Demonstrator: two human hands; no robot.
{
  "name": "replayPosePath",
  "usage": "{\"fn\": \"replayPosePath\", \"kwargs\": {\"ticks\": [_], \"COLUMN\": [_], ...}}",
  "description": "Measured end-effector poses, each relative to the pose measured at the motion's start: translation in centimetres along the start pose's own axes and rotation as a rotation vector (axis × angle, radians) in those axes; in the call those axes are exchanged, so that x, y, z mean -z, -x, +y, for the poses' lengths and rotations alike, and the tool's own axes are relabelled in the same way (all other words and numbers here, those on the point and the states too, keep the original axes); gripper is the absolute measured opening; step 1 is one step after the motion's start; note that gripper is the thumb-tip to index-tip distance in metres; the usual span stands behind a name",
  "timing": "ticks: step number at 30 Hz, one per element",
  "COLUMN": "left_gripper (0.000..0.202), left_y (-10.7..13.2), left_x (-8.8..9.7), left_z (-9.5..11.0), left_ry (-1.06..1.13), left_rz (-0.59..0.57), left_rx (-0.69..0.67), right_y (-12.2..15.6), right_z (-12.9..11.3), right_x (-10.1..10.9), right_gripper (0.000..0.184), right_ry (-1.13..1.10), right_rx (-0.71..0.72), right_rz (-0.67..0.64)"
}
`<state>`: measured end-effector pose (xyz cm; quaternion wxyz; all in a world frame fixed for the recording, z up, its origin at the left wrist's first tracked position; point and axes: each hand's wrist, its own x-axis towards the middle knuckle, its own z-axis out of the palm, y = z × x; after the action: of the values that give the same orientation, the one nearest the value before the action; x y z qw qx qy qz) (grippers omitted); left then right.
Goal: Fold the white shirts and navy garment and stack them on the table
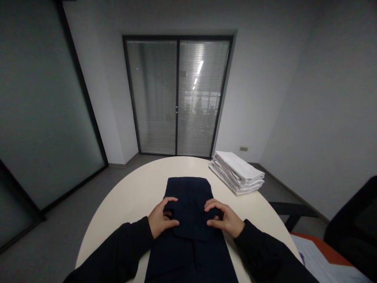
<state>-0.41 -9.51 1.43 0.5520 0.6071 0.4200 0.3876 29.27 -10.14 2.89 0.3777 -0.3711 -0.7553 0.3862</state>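
A dark navy garment (191,253) lies along the table toward me, its far part folded over into a rectangular flap on top. A short dark slit runs down the middle below the flap; the exact kind of garment I cannot tell. My left hand (161,218) grips the flap's left edge, with index finger and thumb over the cloth and the other fingers curled in. At the right edge, my right hand (225,218) holds the cloth in much the same way, thumb nearer to me. The garment's near end runs out of view.
The round cream table (132,188) carries a stack of folded white cloths (237,173) at its far right. To the right stands a black chair (353,220), with papers (330,255) and something orange (326,247) on it. Glass doors with blinds (179,98) are beyond the table.
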Motion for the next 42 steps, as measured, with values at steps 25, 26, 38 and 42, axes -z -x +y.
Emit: {"fn": "replayPosePath", "kwargs": {"ticks": [25,26,38,42], "left_gripper": [0.043,0.043,0.035,0.040], "left_y": [-0.7,-0.7,0.6,0.5], "left_x": [1.7,1.8,1.7,1.7], "left_z": [-0.7,-0.7,0.4,0.4], "left_ry": [-0.315,-0.355,-1.048,-1.156], "left_rz": [0.126,0.135,0.236,0.104], "left_rx": [-0.198,-0.218,-0.656,-0.826], "right_y": [0.1,0.0,0.5,0.6], "right_z": [-0.2,-0.2,0.4,0.0], "right_x": [0.5,0.5,-0.9,-0.7], "right_gripper": [0.043,0.041,0.082,0.073], "right_ry": [-0.015,-0.027,-0.013,0.242], "right_rx": [-0.104,-0.110,-0.010,0.086], "right_rz": [0.061,0.088,0.016,-0.037]}}
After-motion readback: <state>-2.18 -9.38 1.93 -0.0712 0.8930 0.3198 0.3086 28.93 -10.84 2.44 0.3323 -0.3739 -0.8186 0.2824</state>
